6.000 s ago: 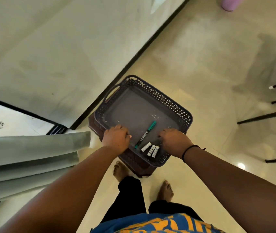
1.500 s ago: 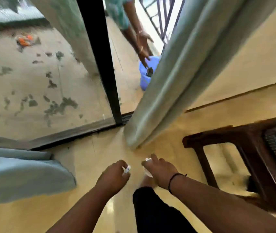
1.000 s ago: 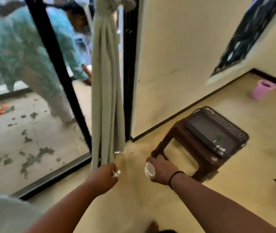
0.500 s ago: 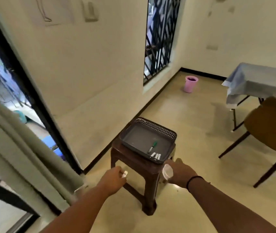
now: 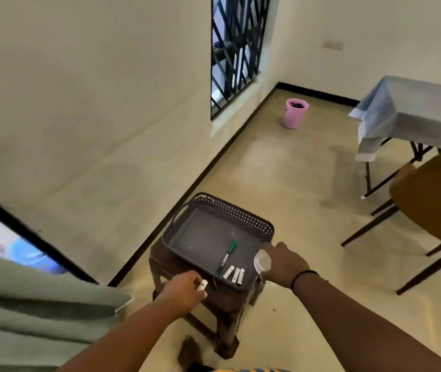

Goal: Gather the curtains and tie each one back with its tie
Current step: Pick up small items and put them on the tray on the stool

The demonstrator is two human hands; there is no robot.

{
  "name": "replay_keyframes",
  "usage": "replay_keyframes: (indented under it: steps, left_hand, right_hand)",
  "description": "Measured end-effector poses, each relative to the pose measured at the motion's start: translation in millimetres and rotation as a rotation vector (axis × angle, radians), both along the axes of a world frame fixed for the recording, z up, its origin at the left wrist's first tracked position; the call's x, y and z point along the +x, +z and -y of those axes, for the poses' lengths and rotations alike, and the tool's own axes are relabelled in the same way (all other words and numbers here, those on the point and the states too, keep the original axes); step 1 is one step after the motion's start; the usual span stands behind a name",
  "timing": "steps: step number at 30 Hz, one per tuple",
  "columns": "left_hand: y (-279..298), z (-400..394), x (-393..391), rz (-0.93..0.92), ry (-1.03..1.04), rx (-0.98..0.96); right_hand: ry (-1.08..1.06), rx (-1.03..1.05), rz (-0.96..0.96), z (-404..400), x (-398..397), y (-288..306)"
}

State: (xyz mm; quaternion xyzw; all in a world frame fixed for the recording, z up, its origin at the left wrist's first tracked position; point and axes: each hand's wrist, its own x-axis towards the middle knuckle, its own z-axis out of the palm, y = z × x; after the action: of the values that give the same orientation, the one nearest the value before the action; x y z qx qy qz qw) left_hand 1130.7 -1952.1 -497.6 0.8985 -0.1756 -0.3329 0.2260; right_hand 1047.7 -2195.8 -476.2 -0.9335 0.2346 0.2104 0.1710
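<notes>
One grey-green curtain [image 5: 34,315] bunched left of stool [image 5: 214,307]. One brown stool; one dark tray [image 5: 243,213] on top of it. Inside tray: one green pen [image 5: 228,252], three small white cylinders [image 5: 235,275] at near edge. Left hand [image 5: 184,291], at stool's near-left corner, pinches small white piece [image 5: 202,285]. Right hand [image 5: 281,261], at stool's right side, grips one clear roll [image 5: 262,263]. One pink bucket [image 5: 295,113] far beyond stool.

**One head-worn view, looking down over the stool**

The single wide-angle camera sits on the person's head, facing forward and down. The brown stool [image 5: 222,296] lies close below, at lower centre. Beyond the stool the floor runs to the far corner. No second view shares the scene.
</notes>
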Motion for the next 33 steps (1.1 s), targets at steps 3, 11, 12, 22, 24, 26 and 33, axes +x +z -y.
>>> replay_keyframes:
  steps: [3, 11, 12, 22, 24, 26, 33]
  left_hand:
    - [-11.6, 23.7, 39.8, -0.036, -0.110, 0.002]
    - [-44.5, 80.6, 89.6, -0.146, -0.268, 0.040]
    - [-49.4, 84.4, 92.7, -0.155, -0.272, 0.045]
    - [-86.0, 108.7, 110.4, -0.217, -0.247, 0.101]
    - [-89.4, 117.5, 113.4, -0.212, -0.261, 0.116]
    - [-92.8, 124.3, 115.5, -0.227, -0.249, 0.111]
    - [-113.2, 135.5, 116.6, -0.277, -0.248, 0.180]
  right_hand:
    - [0.005, -0.032, -0.038, 3.4, 29.3, -7.6]
    - [0.061, -0.226, -0.108, 29.9, 71.1, -32.3]
    - [0.064, -0.245, -0.116, 33.1, 75.0, -39.2]
    - [0.116, -0.238, -0.096, 70.4, 111.7, -94.7]
    - [0.137, -0.239, -0.093, 78.4, 119.1, -102.4]
    - [0.178, -0.247, -0.095, 83.7, 126.3, -109.0]
    - [0.327, -0.317, -0.080, 89.3, 148.2, -122.4]
